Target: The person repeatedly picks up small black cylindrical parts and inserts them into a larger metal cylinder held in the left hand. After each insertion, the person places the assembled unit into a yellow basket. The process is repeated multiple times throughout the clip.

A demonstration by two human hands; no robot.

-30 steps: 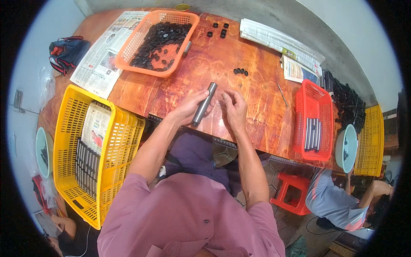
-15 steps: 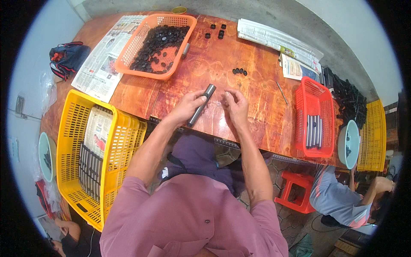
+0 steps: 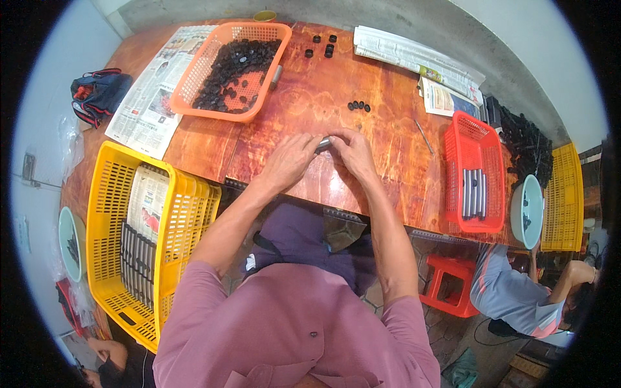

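My left hand (image 3: 290,160) is closed around a dark grey metal tube (image 3: 323,144); most of the tube lies under the fingers. My right hand (image 3: 352,154) meets it from the other side, its fingers bent over the tube's end. Whether a small part sits between those fingertips is hidden. Both hands are just above the wooden table's near part. Beyond them, several small black ring-shaped caps (image 3: 359,106) stand in a short row.
An orange basket (image 3: 176,97) of black caps sits far left, a yellow crate (image 3: 98,194) with tubes near left. At right are a red basket (image 3: 455,223) with tubes, a thin metal rod (image 3: 424,136) and a pale green basin (image 3: 517,216). Another person (image 3: 517,294) sits beyond.
The tube has turned so that only its end shows between my hands. My right hand has moved left from beside the tube onto its end, and the left hand now covers the rest.
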